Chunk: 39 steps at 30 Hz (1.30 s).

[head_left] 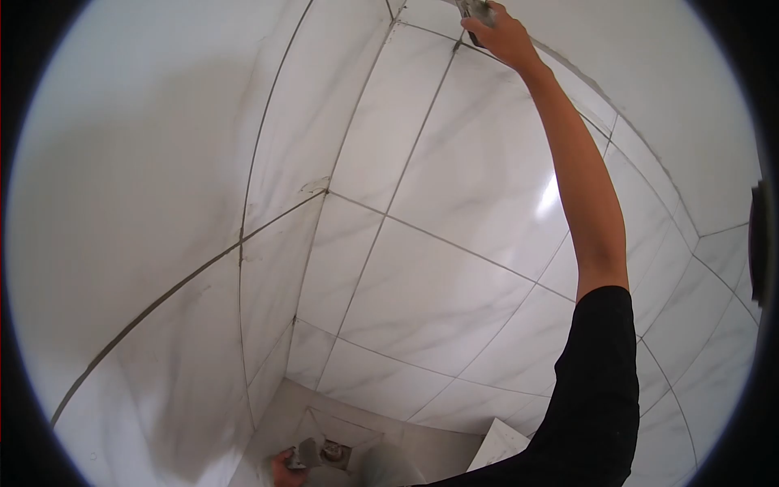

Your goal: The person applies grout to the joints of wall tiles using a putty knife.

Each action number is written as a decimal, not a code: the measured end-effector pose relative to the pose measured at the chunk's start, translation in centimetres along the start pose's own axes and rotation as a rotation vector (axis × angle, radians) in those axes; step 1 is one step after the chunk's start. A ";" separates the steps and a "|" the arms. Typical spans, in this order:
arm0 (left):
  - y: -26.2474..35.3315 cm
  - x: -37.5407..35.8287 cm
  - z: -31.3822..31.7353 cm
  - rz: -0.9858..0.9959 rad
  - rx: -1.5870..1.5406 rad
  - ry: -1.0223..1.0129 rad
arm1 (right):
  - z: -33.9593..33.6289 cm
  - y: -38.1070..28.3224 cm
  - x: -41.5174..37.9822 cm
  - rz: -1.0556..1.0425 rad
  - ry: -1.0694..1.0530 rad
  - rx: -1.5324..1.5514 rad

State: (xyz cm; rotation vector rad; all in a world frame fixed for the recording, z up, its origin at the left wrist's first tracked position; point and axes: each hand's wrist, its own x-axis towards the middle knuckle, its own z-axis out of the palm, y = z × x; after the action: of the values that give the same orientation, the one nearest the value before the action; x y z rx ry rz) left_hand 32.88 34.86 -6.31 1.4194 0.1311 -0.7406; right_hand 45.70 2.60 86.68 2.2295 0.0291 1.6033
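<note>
My right hand (499,36) is raised high at the top of the view, fingers closed round a small metallic tool (474,15) held near a dark joint in the tiled wall (454,146). The bare forearm and black sleeve run down the right side. Low in the view, my left hand (286,471) grips a grey flat tool (305,454), whose exact kind I cannot make out. It is above the floor, just left of a square drain opening (335,454).
White marbled tiles with dark joints cover the walls, meeting at a corner (327,191) left of centre. A white panel or box (497,443) stands at the bottom right of centre. A dark object (758,243) sits at the right edge.
</note>
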 end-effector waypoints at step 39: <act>3.9 -2.4 -0.9 -0.100 -0.115 -0.013 | -1.0 -3.0 2.2 -0.479 -0.703 -0.753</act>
State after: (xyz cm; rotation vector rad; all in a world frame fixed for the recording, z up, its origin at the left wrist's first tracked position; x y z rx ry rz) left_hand 33.39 36.50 -1.94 1.3055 0.2325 -0.8119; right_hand 46.15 6.22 87.94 1.8429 -0.1874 0.4127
